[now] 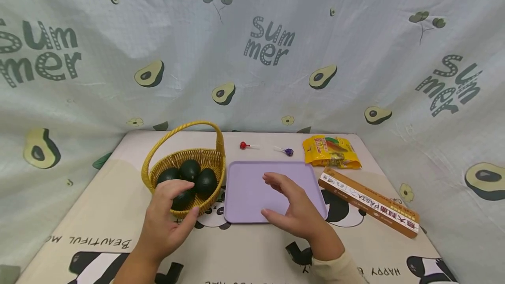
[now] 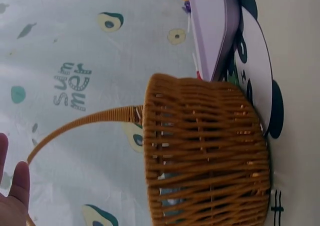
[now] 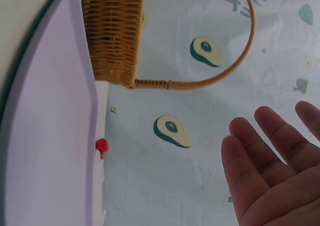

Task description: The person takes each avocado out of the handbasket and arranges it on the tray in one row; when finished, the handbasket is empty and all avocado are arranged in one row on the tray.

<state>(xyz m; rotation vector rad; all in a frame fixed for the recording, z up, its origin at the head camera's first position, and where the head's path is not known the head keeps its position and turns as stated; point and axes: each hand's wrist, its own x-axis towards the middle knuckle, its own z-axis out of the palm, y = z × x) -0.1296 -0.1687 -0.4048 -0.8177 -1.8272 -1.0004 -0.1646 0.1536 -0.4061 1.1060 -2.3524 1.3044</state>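
My left hand (image 1: 165, 220) is raised in front of the wicker basket (image 1: 219, 157), its thumb and fingers spread apart and holding nothing. Several dark green avocados (image 1: 206, 182) lie inside the basket, one partly covered by that hand in the head view. Over the lilac tray (image 1: 244, 192) hovers my right hand (image 1: 293, 209), fingers relaxed and thumb apart, also with nothing in it. The left wrist view has the basket's woven side (image 2: 205, 151) close up, with a bit of the left hand (image 2: 15, 196) at the edge. In the right wrist view the right hand's fingers (image 3: 280, 156) are extended.
Behind the tray lie a red lollipop (image 1: 243, 145) and a purple lollipop (image 1: 289, 152). A yellow snack bag (image 1: 332, 151) sits at the back right, with a long pasta box (image 1: 368, 203) slanting in front of it. A printed curtain (image 1: 260, 86) encloses the table.
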